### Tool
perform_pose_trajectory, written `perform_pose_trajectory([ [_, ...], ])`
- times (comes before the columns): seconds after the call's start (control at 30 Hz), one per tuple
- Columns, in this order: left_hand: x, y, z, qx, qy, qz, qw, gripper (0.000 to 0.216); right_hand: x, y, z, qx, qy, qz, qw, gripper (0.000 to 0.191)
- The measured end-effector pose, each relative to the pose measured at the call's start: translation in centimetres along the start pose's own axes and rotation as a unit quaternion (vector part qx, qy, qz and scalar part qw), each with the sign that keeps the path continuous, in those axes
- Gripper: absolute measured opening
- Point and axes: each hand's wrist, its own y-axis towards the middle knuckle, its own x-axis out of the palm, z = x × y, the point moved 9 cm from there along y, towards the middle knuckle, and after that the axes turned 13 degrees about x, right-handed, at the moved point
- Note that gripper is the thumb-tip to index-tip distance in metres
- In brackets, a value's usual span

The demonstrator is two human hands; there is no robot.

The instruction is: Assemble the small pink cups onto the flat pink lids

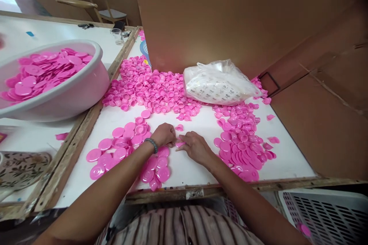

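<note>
My left hand (164, 134), with a beaded bracelet (151, 144) at its wrist, is closed with the fingertips pinched near the middle of the white table (189, 172). What it pinches is hidden. Facing it, my right hand (196, 146) grips a small pink plastic piece (180, 144) between thumb and fingers. Another small pink piece (179, 127) lies just beyond the fingertips. Round pink discs (119, 154) are spread under and beside my left forearm. To the right of my right hand rests a pile of pink discs and small cups (241, 153).
Many pink cup-shaped pieces (161, 90) cover the table's back, beside a clear plastic bag (221, 84) of white items. Cardboard walls (230, 19) stand behind and right. At left are a basin (99, 69) of pink discs and a floral mug (24, 170). A white basket (330, 203) sits lower right.
</note>
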Motion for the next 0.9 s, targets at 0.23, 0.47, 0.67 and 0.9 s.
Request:
perform_pose_trajectory([
  [0.23,-0.4,-1.1,1.6,0.067,0.073,0.049,0.994,0.022,0.3,-1.6,2.2,0.129,0.142,0.028,0.981,0.033],
  [0.47,0.7,-1.1,1.3,0.085,0.017,-0.018,0.996,0.018,0.0,-0.2,2.0,0.056,0.211,-0.069,0.974,0.017],
  [0.67,0.7,-0.8,0.1,0.061,0.044,-0.032,0.997,0.019,0.0,0.5,1.7,0.03,0.15,-0.071,0.986,0.009],
  [0.9,1.0,-0.8,-0.5,0.015,0.014,-0.052,0.998,0.022,0.1,0.4,1.3,0.019,0.113,-0.066,0.991,0.014],
])
